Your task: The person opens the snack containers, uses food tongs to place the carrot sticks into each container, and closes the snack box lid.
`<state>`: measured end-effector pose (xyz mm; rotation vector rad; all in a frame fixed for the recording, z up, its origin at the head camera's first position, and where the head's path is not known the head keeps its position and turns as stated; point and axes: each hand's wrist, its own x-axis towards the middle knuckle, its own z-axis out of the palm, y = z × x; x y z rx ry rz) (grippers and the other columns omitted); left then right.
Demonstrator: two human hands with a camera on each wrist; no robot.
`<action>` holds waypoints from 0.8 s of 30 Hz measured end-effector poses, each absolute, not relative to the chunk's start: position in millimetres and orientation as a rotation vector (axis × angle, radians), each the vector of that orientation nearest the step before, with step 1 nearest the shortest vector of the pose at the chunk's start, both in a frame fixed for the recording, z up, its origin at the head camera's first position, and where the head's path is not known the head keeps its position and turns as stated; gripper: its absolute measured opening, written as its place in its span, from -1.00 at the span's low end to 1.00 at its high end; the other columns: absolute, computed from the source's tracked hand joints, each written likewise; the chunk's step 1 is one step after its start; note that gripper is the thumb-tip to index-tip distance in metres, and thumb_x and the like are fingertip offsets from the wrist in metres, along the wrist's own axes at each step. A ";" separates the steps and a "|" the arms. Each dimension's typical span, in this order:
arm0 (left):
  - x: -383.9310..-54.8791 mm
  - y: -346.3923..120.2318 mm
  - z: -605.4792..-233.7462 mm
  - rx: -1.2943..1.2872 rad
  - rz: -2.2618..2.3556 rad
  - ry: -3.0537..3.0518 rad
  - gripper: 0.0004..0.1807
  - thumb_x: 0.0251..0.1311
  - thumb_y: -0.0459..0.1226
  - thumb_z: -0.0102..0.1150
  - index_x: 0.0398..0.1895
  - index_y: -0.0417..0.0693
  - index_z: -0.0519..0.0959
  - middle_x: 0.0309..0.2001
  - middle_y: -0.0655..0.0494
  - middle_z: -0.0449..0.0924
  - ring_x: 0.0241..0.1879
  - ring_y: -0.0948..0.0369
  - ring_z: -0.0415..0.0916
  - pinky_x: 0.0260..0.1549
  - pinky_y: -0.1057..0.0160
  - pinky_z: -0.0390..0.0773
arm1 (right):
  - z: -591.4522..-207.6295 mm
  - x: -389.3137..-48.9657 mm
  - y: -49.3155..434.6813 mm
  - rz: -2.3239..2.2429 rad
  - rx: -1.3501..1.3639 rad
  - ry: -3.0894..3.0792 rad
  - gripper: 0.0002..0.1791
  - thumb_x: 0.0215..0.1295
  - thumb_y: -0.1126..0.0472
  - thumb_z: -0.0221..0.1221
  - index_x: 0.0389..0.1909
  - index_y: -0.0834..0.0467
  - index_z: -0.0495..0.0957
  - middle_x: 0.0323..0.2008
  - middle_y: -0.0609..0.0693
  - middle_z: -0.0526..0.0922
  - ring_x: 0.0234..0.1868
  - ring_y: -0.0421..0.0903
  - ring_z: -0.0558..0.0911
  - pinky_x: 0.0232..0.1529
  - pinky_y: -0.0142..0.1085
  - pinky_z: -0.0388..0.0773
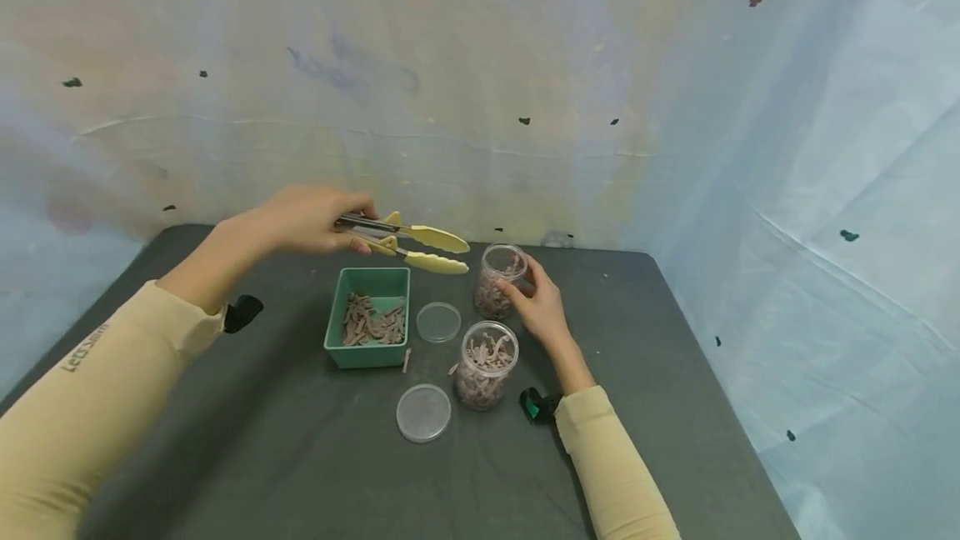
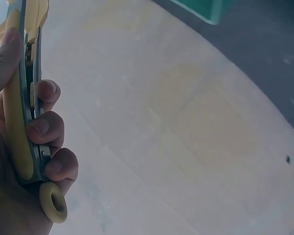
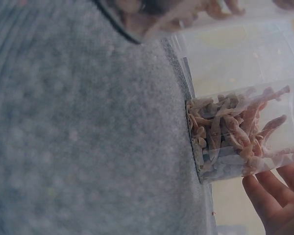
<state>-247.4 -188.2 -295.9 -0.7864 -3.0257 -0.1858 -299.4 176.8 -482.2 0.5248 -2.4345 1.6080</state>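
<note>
My left hand [image 1: 307, 219] grips a pair of tongs [image 1: 435, 263] with yellow tips, their arms spread apart and nothing between them. In the left wrist view, fingers curl round the handle of the tongs [image 2: 15, 117]. The tips hang in the air between a green tray [image 1: 366, 358] and the rear clear jar [image 1: 491, 300]. My right hand [image 1: 547, 311] holds that jar, thumb on the near side and fingers behind. Brownish, twisted strips [image 3: 230, 127] fill its lower part, seen in the right wrist view. More such strips [image 1: 363, 323] lie in the tray.
A second open jar [image 1: 480, 390], full of strips, stands in front of the held one. Two clear round lids, a rear lid [image 1: 438, 322] and a front lid [image 1: 423, 413], lie between tray and jars. A loose strip [image 1: 407, 361] lies beside the tray on the dark table [image 1: 315, 457].
</note>
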 end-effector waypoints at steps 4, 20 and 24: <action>-232.9 -204.6 -302.3 -0.782 -0.155 -3.037 -0.53 0.25 0.09 0.43 0.12 0.14 0.61 -0.09 0.14 0.71 -0.23 0.17 0.65 -0.37 0.02 0.55 | -482.2 -300.8 181.0 1.598 0.504 -2.458 -0.21 0.43 0.02 0.35 0.57 0.10 0.27 0.38 0.20 0.49 0.38 0.17 0.52 0.27 0.01 0.53; -202.4 -243.4 -329.1 -0.657 -0.043 -3.253 -0.27 0.13 0.24 0.44 0.27 0.08 0.57 -0.24 0.28 0.59 -0.44 0.28 0.44 -0.52 0.17 0.39 | -483.7 -303.0 188.8 1.572 0.503 -2.468 -0.23 0.45 -0.01 0.33 0.56 0.07 0.27 0.41 0.13 0.47 0.39 0.12 0.50 0.29 0.00 0.51; -203.9 -239.0 -329.5 -0.658 -0.013 -3.282 -0.27 0.12 0.20 0.47 0.26 0.03 0.56 -0.26 0.26 0.58 -0.44 0.25 0.41 -0.52 0.16 0.38 | -483.1 -302.6 189.1 1.567 0.498 -2.467 -0.22 0.44 -0.02 0.34 0.56 0.09 0.27 0.41 0.14 0.47 0.41 0.13 0.49 0.32 0.01 0.49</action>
